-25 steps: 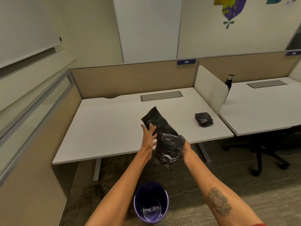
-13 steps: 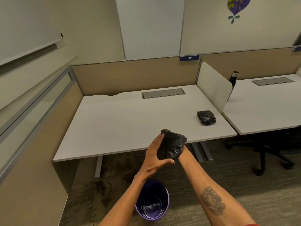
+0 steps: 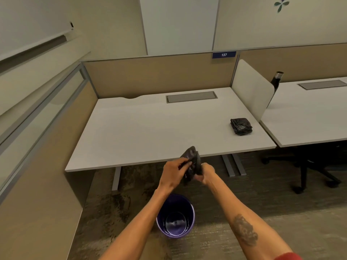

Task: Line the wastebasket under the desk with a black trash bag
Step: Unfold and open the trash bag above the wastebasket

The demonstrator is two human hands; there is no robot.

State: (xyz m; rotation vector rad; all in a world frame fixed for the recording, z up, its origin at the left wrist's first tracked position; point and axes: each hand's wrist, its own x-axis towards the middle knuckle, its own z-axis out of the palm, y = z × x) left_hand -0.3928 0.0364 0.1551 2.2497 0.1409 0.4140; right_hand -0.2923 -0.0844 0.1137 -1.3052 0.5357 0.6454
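A crumpled black trash bag [image 3: 191,156] is bunched between both hands, in the air just in front of the white desk's [image 3: 150,132] front edge. My left hand [image 3: 173,172] pinches its left side. My right hand [image 3: 205,172] grips its right side, fingers partly hidden by the plastic. The purple wastebasket [image 3: 175,215] stands upright and unlined on the carpet below my forearms, out in front of the desk.
A folded stack of black bags [image 3: 241,126] lies at the desk's right end beside a white divider [image 3: 251,91]. A dark bottle [image 3: 276,81] stands behind it. An office chair base [image 3: 308,166] sits under the neighbouring desk. Desk legs [image 3: 232,166] stand behind my hands.
The bag has gone from a long hanging piece to a tight bunch between both hands. My hands have come together and lowered toward the desk edge. The view has tilted down.
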